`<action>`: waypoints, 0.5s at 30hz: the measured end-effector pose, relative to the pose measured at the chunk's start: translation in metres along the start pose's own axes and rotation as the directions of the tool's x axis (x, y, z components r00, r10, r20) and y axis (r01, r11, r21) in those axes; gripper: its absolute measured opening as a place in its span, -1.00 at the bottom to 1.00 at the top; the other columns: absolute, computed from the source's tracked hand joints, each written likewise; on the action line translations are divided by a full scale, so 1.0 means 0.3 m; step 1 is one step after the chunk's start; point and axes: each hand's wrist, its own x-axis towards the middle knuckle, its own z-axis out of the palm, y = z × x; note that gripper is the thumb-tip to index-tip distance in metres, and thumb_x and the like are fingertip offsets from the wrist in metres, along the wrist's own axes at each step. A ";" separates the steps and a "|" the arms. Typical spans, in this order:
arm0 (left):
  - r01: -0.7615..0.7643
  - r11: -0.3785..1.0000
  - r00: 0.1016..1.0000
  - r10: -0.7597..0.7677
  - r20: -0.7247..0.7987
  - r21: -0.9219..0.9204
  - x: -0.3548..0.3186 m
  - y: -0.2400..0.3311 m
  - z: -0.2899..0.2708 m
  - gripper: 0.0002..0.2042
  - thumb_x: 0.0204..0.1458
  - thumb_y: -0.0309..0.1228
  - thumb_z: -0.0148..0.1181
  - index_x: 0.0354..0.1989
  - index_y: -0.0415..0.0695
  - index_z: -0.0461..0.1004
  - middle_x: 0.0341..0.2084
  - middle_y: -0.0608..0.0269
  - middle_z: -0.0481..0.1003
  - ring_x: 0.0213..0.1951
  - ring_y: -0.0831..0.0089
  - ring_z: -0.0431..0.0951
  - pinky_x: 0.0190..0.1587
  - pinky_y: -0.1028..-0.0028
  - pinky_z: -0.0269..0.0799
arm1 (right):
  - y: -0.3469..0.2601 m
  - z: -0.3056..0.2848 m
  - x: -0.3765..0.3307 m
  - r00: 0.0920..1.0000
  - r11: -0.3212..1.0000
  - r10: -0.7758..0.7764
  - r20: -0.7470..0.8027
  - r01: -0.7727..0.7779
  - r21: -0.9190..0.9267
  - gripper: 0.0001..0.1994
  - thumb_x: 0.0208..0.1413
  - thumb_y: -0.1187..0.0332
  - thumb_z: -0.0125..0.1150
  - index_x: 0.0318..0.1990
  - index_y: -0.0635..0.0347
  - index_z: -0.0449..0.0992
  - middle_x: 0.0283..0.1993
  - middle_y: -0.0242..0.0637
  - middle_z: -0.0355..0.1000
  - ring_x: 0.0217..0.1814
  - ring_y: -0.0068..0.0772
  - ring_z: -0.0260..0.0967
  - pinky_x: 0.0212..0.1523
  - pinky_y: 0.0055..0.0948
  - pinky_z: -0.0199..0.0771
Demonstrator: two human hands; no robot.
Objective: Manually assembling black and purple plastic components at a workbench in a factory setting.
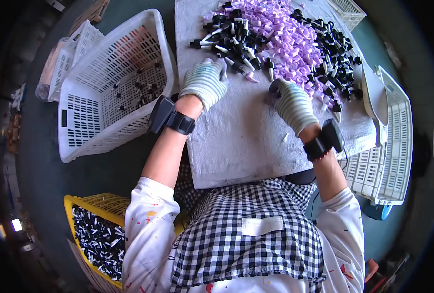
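Note:
My left hand (204, 82), in a striped knit glove, rests on the grey cloth-covered table (236, 141) at the near edge of a pile of black pump parts with white stems (231, 41); its fingers curl over one or two of them. My right hand (291, 101), gloved the same way, is closed around a small black piece near the pile of lilac caps (285, 36). More black parts (336, 58) lie to the right of the caps. A lilac-tipped piece (251, 77) lies between my hands. Both wrists carry black strapped devices.
A white slatted basket (112, 83) with a few black pieces stands tilted at the left. A yellow basket (97, 234) full of black-and-white parts sits lower left. Another white basket (387, 146) is at the right, and one more (346, 10) at the top right.

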 end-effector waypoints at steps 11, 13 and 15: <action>0.247 0.960 0.969 -0.248 0.010 -0.132 0.129 0.005 -0.001 -0.46 0.14 -0.02 0.39 0.12 -0.21 0.60 0.01 -0.09 0.66 0.03 -0.02 0.66 0.12 0.16 0.54 | 0.067 0.026 -0.071 0.974 0.955 -0.116 -0.195 0.164 0.248 -0.76 0.22 0.38 0.37 0.04 0.11 0.68 -0.14 -0.03 0.67 -0.14 -0.11 0.67 -0.07 -0.25 0.62; 0.235 0.960 0.971 -0.224 0.085 -0.156 0.116 0.001 -0.014 -0.51 0.13 -0.06 0.38 0.09 -0.19 0.62 -0.02 -0.07 0.67 0.02 -0.02 0.67 0.10 0.14 0.54 | 0.048 -0.023 -0.108 0.996 0.936 -0.011 -0.094 0.043 0.350 -0.74 0.27 0.41 0.35 0.09 0.14 0.68 -0.19 -0.18 0.69 -0.24 -0.36 0.62 -0.14 -0.36 0.60; 0.176 0.984 0.981 -0.174 0.087 -0.023 0.064 0.080 -0.048 -0.63 0.13 -0.15 0.39 0.00 -0.12 0.65 -0.16 -0.08 0.68 -0.05 0.10 0.70 0.02 0.20 0.59 | 0.054 -0.052 -0.133 0.999 0.820 0.054 -0.009 -0.039 0.572 -0.74 0.32 0.42 0.32 0.12 0.15 0.67 -0.23 -0.36 0.67 -0.28 -0.58 0.53 -0.17 -0.47 0.57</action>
